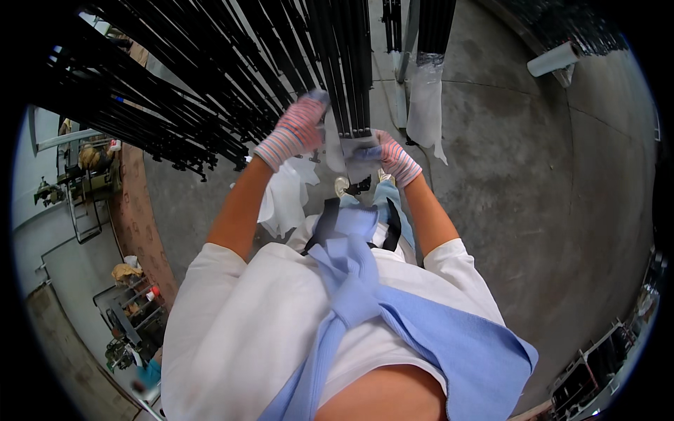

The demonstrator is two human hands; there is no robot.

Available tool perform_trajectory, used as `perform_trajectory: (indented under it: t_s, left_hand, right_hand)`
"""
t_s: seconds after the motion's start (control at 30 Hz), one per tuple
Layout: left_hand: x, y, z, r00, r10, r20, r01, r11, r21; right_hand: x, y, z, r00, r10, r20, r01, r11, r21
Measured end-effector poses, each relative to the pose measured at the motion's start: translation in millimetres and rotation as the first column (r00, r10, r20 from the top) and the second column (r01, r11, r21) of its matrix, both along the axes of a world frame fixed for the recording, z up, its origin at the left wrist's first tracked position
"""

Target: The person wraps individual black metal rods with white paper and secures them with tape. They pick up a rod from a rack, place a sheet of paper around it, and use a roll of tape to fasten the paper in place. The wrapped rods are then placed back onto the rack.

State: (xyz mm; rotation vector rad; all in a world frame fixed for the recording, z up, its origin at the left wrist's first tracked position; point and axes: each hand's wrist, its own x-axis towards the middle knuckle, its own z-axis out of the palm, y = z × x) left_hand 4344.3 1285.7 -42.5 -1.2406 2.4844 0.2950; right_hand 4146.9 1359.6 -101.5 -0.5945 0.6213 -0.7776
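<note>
The right hand (394, 158), in a striped glove, is closed on a white cloth (357, 156) and presses it around the lower end of a bundle of black rods (351, 77) at the centre of the frame. The left hand (295, 130), gloved alike, sits higher and to the left – its fingers curl against the rods, though whether it truly grips them I cannot tell. A second white cloth (284, 196) hangs below the left forearm. The step in hand looks like wiping the rod ends; the next stroke would call for steadying the bundle with the left hand while the cloth slides along it. More rods (175, 91) fill the upper left, a plastic-wrapped bundle (426, 98) hangs to the right, and bare concrete floor (533, 189) lies beyond – a white roll (554, 59) at the upper right.
</note>
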Motion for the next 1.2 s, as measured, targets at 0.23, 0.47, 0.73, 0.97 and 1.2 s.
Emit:
perform_trajectory:
  t_s: [0.23,0.47,0.73,0.97,1.2]
  left_hand:
    - [-33,-10,53,0.964,-0.134,0.228,0.089,0.976,0.199]
    - [-25,-7,61,0.989,0.009,-0.149,0.091,0.758,0.646]
    - [-48,70,8,-0.307,0.916,-0.258,-0.064,0.25,0.966]
    - [-88,89,59,-0.429,0.889,0.16,0.452,0.058,0.89]
    - [-86,63,117,-0.13,0.965,0.227,0.87,0.001,0.493]
  right_hand:
    - [-7,9,13,0.999,-0.034,-0.008,0.034,0.999,0.02]
    - [-22,11,-2,0.995,-0.101,-0.024,0.101,0.995,-0.017]
    - [-12,15,-5,0.937,-0.335,0.096,0.346,0.926,-0.152]
    - [-7,27,1,0.919,-0.393,-0.029,0.393,0.908,0.143]
    - [-4,27,17,0.943,-0.2,0.266,0.162,0.974,0.157]
